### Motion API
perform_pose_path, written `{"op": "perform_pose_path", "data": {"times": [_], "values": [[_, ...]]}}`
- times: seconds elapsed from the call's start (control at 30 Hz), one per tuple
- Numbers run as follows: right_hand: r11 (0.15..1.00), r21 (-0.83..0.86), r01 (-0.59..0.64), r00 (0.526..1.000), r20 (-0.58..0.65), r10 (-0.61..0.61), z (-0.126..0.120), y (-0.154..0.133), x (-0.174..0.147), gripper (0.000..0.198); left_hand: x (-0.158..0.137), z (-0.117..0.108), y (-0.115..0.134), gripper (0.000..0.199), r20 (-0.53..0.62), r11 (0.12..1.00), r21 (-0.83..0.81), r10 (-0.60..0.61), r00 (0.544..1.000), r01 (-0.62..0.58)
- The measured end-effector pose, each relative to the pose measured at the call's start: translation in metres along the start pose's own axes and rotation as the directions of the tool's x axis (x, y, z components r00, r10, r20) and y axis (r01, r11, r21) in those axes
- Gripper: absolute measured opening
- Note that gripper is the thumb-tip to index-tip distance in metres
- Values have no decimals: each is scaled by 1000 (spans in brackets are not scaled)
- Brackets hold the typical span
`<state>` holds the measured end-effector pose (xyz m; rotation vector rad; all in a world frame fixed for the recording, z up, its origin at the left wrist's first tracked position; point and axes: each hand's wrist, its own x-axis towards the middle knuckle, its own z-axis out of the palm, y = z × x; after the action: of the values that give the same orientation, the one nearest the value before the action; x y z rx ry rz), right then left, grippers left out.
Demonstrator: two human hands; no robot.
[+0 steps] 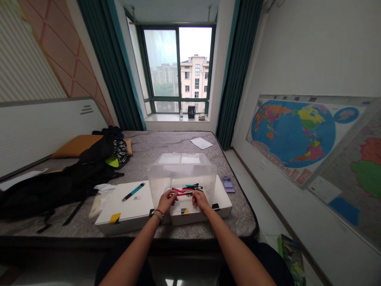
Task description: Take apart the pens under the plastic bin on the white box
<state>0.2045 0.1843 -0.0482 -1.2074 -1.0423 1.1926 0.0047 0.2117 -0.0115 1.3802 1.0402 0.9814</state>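
Note:
My left hand (167, 201) and my right hand (200, 200) are close together, each with its fingers pinched on an end of a red pen (182, 194) with a dark part toward the right. Just beyond them lie several more pens (193, 186), red, black and teal, at a clear plastic bin (181, 172). Whether those pens rest inside the bin or in front of it I cannot tell. Under my hands is a white box (224, 198). On a second white box (110, 212) to the left lies a teal and black pen (133, 192).
The boxes stand on a grey mattress (154, 145). Black clothing or a bag (68, 182) and an orange cushion (77, 145) lie left. A white sheet (201, 143) lies farther back. A blurred purple item (228, 185) sits right, and a green book (291, 256) is low down at right.

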Motion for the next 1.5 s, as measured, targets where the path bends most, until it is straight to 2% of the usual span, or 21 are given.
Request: {"op": "perform_pose_path", "data": {"times": [0.23, 0.47, 0.77, 1.03, 1.2, 1.5], "values": [[1000, -21, -18, 1000, -16, 17, 4, -7, -3, 44, 1, -3, -2, 45, 27, 1000, -27, -11, 1000, 12], [1000, -8, 20, 1000, 19, -20, 2, -4, -3, 33, 4, -3, -9, 47, -12, 998, -59, -39, 999, 38], [999, -40, 28, 999, 16, -27, 1, 2, 0, 27, 4, -4, -9, 45, 3, 999, -8, 35, 999, -35], [996, -64, 60, 998, -11, -61, 3, 0, -1, 23, 6, -5, -13, 41, 0, 998, -61, -28, 1000, 28], [998, -57, 41, 998, -38, -44, 3, -1, -1, 26, 4, -6, -9, 51, 25, 996, -75, -38, 999, 40], [999, -26, 47, 997, -60, -49, 3, -4, -2, 32, 6, -6, -9, 44, 3, 992, -115, -59, 998, 59]]}}
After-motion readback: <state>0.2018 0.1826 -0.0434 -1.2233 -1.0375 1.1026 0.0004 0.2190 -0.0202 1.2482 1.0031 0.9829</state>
